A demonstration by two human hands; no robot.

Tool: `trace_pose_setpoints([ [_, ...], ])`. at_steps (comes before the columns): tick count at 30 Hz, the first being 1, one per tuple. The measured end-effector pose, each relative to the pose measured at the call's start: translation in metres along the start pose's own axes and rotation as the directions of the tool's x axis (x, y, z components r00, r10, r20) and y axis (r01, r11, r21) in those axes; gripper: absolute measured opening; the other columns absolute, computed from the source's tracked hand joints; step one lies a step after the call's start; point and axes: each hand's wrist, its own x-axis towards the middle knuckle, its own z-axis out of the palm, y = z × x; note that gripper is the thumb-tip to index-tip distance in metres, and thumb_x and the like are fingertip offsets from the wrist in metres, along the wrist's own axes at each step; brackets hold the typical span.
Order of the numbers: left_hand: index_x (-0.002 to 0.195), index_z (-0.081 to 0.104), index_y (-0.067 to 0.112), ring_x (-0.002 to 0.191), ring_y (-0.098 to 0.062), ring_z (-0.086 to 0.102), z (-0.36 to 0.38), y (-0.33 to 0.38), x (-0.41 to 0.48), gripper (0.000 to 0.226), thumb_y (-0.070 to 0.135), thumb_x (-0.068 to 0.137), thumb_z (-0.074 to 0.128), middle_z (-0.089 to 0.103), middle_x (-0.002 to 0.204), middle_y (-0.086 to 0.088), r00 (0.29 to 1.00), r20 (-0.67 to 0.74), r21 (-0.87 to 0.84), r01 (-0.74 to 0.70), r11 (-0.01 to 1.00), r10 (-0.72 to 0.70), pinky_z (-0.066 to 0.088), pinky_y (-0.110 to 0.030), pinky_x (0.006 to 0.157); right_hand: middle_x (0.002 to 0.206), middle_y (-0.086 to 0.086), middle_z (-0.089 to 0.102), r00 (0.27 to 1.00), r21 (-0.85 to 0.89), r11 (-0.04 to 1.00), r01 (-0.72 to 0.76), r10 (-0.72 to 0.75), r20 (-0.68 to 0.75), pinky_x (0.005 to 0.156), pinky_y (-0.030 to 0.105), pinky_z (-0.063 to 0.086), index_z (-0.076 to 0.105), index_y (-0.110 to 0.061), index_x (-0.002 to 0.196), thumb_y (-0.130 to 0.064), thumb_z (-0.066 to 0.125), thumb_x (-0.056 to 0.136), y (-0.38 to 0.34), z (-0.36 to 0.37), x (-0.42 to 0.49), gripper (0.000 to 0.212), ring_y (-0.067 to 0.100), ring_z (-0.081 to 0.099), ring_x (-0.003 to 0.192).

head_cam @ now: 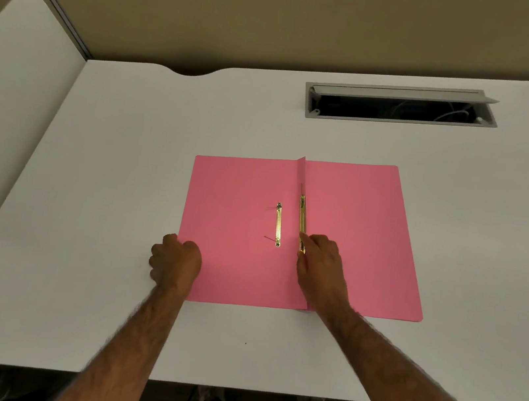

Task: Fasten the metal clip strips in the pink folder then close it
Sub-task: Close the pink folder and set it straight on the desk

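Note:
The pink folder (354, 235) lies open and flat on the white desk (121, 177). A loose gold metal clip strip (278, 225) rests on the left leaf, near the spine. A second gold strip (302, 216) runs along the raised spine fold. My right hand (322, 265) pinches the near end of that spine strip between thumb and fingers. My left hand (175, 260) is curled into a fist and presses on the folder's near left edge.
A grey cable tray (399, 105) with its lid propped up is sunk into the desk at the back right. Tan partition walls (284, 19) enclose the desk behind and at both sides. The desk's front edge runs just below my forearms.

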Motion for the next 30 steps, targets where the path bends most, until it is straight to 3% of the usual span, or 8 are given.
trace_pose_setpoints([
  [5, 0.133, 0.057, -0.003, 0.129, -0.042, 0.051, -0.007, 0.009, 0.020, 0.038, 0.008, 0.099, 0.045, 0.054, 0.140, -0.025, 0.993, 0.054, 0.006, 0.102, 0.995, -0.102, 0.041, -0.043, 0.107, 0.106, 0.013, 0.058, 0.986, 0.204, 0.965, -0.163, 0.151, 0.070, 0.080, 0.029, 0.049, 0.053, -0.012, 0.138, -0.009, 0.054, 0.096, -0.008, -0.007, 0.012, 0.042, 0.021, 0.056, 0.087],
  [9, 0.129, 0.059, -0.006, 0.129, -0.042, 0.050, -0.010, -0.002, 0.020, 0.035, 0.003, 0.100, 0.041, 0.055, 0.137, -0.026, 0.998, 0.057, 0.047, -0.011, 0.999, 0.009, 0.042, -0.044, 0.107, 0.110, 0.015, 0.053, 0.962, 0.203, 0.941, -0.269, 0.254, 0.100, 0.081, 0.032, 0.052, 0.053, -0.016, 0.139, -0.008, 0.056, 0.094, -0.010, -0.011, 0.018, 0.045, 0.027, 0.059, 0.091],
  [13, 0.135, 0.058, 0.010, 0.129, -0.039, 0.049, -0.015, -0.005, 0.013, 0.041, 0.017, 0.096, 0.047, 0.049, 0.142, -0.018, 0.990, -0.040, -0.032, -0.140, 0.990, 0.139, 0.041, -0.047, 0.106, 0.115, 0.017, 0.054, 0.974, 0.051, 0.976, -0.210, 0.204, 0.103, 0.088, 0.039, 0.052, 0.048, -0.016, 0.142, -0.014, 0.053, 0.098, -0.012, -0.008, 0.015, 0.045, 0.032, 0.058, 0.102],
  [18, 0.133, 0.061, 0.006, 0.128, -0.039, 0.054, -0.025, 0.042, 0.073, 0.040, 0.010, 0.095, 0.049, 0.054, 0.140, -0.023, 0.918, 0.096, 0.056, -0.391, 0.919, 0.385, 0.041, -0.037, 0.108, 0.108, 0.010, 0.055, 0.988, 0.085, 0.985, -0.150, 0.145, 0.058, 0.081, 0.037, 0.053, 0.045, -0.019, 0.143, -0.030, 0.052, 0.099, -0.006, -0.003, 0.008, 0.046, 0.024, 0.056, 0.094],
  [21, 0.141, 0.055, 0.006, 0.134, -0.036, 0.051, -0.029, 0.080, 0.110, 0.045, 0.008, 0.096, 0.047, 0.049, 0.149, -0.021, 0.894, 0.167, 0.108, -0.437, 0.893, 0.417, 0.038, -0.035, 0.111, 0.105, 0.007, 0.057, 0.990, 0.118, 0.984, -0.131, 0.137, -0.040, 0.078, 0.037, 0.056, 0.048, -0.019, 0.137, -0.030, 0.054, 0.098, -0.002, -0.002, 0.001, 0.042, 0.020, 0.054, 0.092],
  [24, 0.146, 0.050, 0.006, 0.133, -0.038, 0.052, -0.027, 0.105, 0.133, 0.051, 0.004, 0.095, 0.049, 0.047, 0.151, -0.021, 0.877, 0.198, 0.129, -0.467, 0.875, 0.438, 0.041, -0.040, 0.113, 0.109, 0.010, 0.061, 0.986, 0.035, 0.996, -0.086, 0.090, -0.140, 0.079, 0.039, 0.051, 0.053, -0.014, 0.132, -0.027, 0.057, 0.095, 0.006, 0.005, -0.009, 0.039, 0.025, 0.054, 0.096],
  [27, 0.150, 0.045, 0.008, 0.132, -0.042, 0.052, -0.023, 0.119, 0.145, 0.057, 0.002, 0.093, 0.048, 0.046, 0.151, -0.024, 0.858, 0.238, 0.159, -0.496, 0.854, 0.454, 0.043, -0.047, 0.111, 0.124, 0.009, 0.060, 0.987, -0.059, 0.996, -0.060, 0.051, -0.156, 0.090, 0.044, 0.045, 0.054, -0.016, 0.132, -0.036, 0.047, 0.096, 0.014, 0.010, -0.019, 0.041, 0.027, 0.053, 0.113],
  [30, 0.151, 0.043, 0.009, 0.138, -0.040, 0.045, -0.018, 0.123, 0.151, 0.056, 0.005, 0.095, 0.047, 0.042, 0.154, -0.022, 0.866, 0.218, 0.205, -0.492, 0.846, 0.451, 0.037, -0.044, 0.117, 0.138, 0.007, 0.055, 0.992, -0.086, 0.995, -0.048, 0.037, -0.122, 0.106, 0.046, 0.036, 0.051, -0.019, 0.135, -0.043, 0.034, 0.099, 0.017, 0.012, -0.024, 0.047, 0.026, 0.044, 0.132],
])
